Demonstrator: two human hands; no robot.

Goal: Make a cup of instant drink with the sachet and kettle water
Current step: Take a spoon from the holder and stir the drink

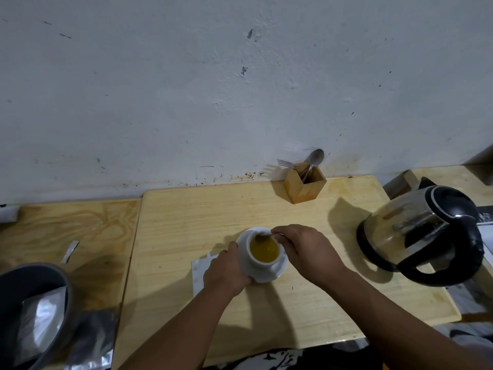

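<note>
Right hand (304, 249) was closed in a pinch on a small spoon (262, 237), bowl of the spoon held just over the far rim of the white cup (264, 253). Left hand (226, 271) gripped the near-left edge of the white saucer (280, 271), fingers curled under and around it. Cup stood on the saucer, filled with yellow-orange liquid, near the middle of the light wooden table (306, 311).

Under and just left of the left hand lay a torn silvery sachet (198, 271), flat on the table, partly hidden by the wrist. A torn-off strip (70, 251) lay well apart to the left on the neighbouring darker wooden surface (80, 225).

Right of the cup, apart from it, stood a steel kettle (421, 233) with black lid and handle, handle facing near-right. At the far edge by the wall, a wooden cutlery holder (304, 186) held a fork (285, 164) and a spoon, both upright and leaning. Near-left corner: a grey bin (64, 289) with silvery wrappers inside; contents unclear. Stained white wall (240, 89) behind.
</note>
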